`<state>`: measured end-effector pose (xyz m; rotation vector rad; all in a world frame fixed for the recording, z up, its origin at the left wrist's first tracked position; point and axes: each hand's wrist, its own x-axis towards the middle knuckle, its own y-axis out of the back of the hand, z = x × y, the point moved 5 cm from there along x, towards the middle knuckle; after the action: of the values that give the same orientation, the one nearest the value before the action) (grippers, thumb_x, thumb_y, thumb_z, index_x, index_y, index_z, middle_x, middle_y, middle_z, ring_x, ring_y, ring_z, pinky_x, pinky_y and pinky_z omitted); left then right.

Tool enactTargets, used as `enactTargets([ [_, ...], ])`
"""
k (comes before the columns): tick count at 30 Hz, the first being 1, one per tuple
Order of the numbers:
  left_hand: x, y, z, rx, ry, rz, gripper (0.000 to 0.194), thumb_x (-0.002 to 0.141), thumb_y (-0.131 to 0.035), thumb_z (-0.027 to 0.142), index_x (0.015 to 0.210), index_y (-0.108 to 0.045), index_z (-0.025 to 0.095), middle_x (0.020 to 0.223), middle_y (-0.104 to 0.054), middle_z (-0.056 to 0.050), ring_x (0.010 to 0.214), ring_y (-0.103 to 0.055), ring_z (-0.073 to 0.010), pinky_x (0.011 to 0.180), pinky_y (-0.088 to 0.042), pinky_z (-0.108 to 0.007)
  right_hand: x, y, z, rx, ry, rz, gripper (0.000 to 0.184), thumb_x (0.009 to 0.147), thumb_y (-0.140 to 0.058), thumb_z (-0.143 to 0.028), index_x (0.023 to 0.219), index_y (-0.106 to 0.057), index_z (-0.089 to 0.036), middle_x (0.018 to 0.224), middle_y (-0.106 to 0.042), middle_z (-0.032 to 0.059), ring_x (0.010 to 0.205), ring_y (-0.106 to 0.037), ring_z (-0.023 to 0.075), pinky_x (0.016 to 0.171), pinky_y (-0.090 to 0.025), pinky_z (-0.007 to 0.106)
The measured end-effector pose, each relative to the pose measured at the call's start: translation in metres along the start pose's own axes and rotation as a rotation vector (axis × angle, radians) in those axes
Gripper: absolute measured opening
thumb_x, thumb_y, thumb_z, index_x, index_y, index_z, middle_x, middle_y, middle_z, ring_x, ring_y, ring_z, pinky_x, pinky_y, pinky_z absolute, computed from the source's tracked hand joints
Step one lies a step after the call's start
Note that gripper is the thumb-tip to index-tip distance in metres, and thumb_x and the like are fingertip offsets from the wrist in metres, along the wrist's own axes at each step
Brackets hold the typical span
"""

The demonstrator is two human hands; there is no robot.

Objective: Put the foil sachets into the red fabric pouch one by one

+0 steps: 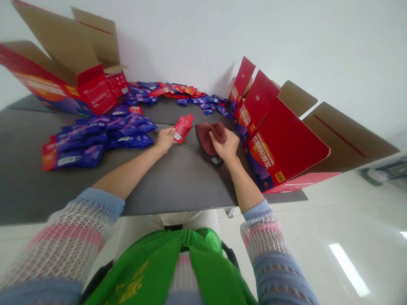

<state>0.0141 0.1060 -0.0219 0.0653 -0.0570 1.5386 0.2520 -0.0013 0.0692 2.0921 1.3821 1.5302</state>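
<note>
Near the middle of the grey table [178,178], my left hand [165,140] pinches the lower corner of a red pouch [183,127], which shows pale printing and a white label. To its right, my right hand [226,143] is closed around a bunched reddish-brown cloth [206,140] with a dark edge. Part of the cloth hangs down toward the tabletop and some of it is hidden by my fingers. A heap of blue-purple pouches [95,137] lies left of my left hand, with a few orange-red ends showing.
A row of blue and red pouches [178,91] curves along the wall at the back. At the left stands an open red carton [92,91] with its brown flaps up. More open red cartons [270,148] stand at the right table edge, close to my right hand.
</note>
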Motion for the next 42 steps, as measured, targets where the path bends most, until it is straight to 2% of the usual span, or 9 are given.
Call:
enactTargets([
  [4,-0.018,-0.014,-0.005,-0.389,0.173,0.006,0.008,0.088,-0.057,0.019,0.083,-0.062,0.018,0.073,-0.067,-0.001,0.066,-0.062,-0.0148,0.073,-0.053,-0.030,-0.021,-0.035,-0.044,-0.142,0.391,-0.363,0.049,0.091,-0.057,-0.037,0.137,-0.062,-0.020,0.136,-0.067,0.0080,0.128,-0.060,0.0246,0.122,-0.028,0.040],
  [9,-0.042,-0.047,-0.009,-0.538,0.271,-0.195,0.007,0.084,-0.064,0.020,0.085,-0.067,0.014,0.081,-0.071,-0.004,0.072,-0.066,-0.0141,0.077,-0.053,-0.025,-0.033,-0.061,-0.055,-0.281,0.493,-0.509,0.057,0.093,-0.049,-0.026,0.150,-0.050,-0.020,0.156,-0.048,0.0042,0.147,-0.039,0.0236,0.120,-0.031,0.041],
  [13,-0.047,-0.058,-0.006,-0.576,0.315,-0.259,0.012,0.088,-0.058,0.017,0.090,-0.069,0.014,0.090,-0.074,-0.006,0.080,-0.069,-0.0155,0.082,-0.054,-0.028,-0.032,-0.067,-0.050,-0.352,0.382,-0.449,0.057,0.096,-0.043,-0.025,0.152,-0.046,-0.019,0.159,-0.043,0.0047,0.145,-0.041,0.0258,0.115,-0.036,0.042],
  [18,-0.051,-0.058,0.001,-0.491,0.338,-0.329,0.023,0.089,-0.056,0.008,0.105,-0.065,0.021,0.089,-0.075,-0.003,0.069,-0.069,-0.0164,0.075,-0.058,-0.037,-0.018,-0.065,-0.044,-0.459,0.109,-0.339,0.053,0.101,-0.031,-0.027,0.151,-0.045,-0.016,0.159,-0.044,0.0115,0.142,-0.044,0.0298,0.113,-0.038,0.045],
  [24,-0.063,-0.061,0.002,-0.482,0.298,-0.436,0.007,0.094,-0.064,0.022,0.094,-0.060,0.017,0.087,-0.074,-0.007,0.076,-0.074,-0.0196,0.081,-0.060,-0.042,0.004,-0.050,0.002,-0.502,-0.284,-0.174,0.050,0.105,-0.021,-0.033,0.126,-0.060,-0.010,0.124,-0.064,0.0234,0.101,-0.068,0.0316,0.086,-0.052,0.043],
  [29,-0.063,-0.060,0.000,-0.466,0.335,-0.359,0.013,0.098,-0.053,0.018,0.098,-0.064,0.011,0.090,-0.075,-0.014,0.079,-0.075,-0.0247,0.080,-0.061,-0.045,0.013,-0.016,0.050,-0.478,-0.379,-0.018,0.046,0.104,-0.034,-0.045,0.119,-0.063,-0.013,0.114,-0.065,0.0176,0.098,-0.069,0.0291,0.084,-0.051,0.039],
  [34,-0.056,-0.057,-0.004,-0.428,0.395,-0.325,0.021,0.095,-0.049,0.009,0.098,-0.069,0.007,0.089,-0.075,-0.016,0.077,-0.074,-0.0238,0.076,-0.062,-0.041,0.012,0.018,0.030,-0.427,-0.303,0.113,0.055,0.103,-0.035,-0.054,0.135,-0.058,-0.015,0.127,-0.059,0.0185,0.114,-0.063,0.0320,0.093,-0.049,0.041],
  [38,-0.052,-0.057,-0.006,-0.396,0.440,-0.365,0.019,0.088,-0.052,0.003,0.094,-0.070,0.007,0.086,-0.075,-0.015,0.076,-0.073,-0.0230,0.078,-0.062,-0.042,0.001,0.001,-0.005,-0.365,-0.190,-0.042,0.056,0.102,-0.040,-0.052,0.147,-0.050,-0.021,0.142,-0.053,0.0176,0.129,-0.053,0.0328,0.098,-0.049,0.042],
  [42,-0.052,-0.055,-0.006,-0.421,0.484,-0.396,0.029,0.083,-0.047,-0.003,0.096,-0.069,0.010,0.084,-0.074,-0.012,0.073,-0.072,-0.0215,0.082,-0.062,-0.046,-0.022,-0.047,-0.029,-0.354,0.006,-0.447,0.068,0.097,-0.051,-0.060,0.152,-0.045,-0.020,0.145,-0.055,0.0184,0.133,-0.052,0.0332,0.105,-0.047,0.045],
])
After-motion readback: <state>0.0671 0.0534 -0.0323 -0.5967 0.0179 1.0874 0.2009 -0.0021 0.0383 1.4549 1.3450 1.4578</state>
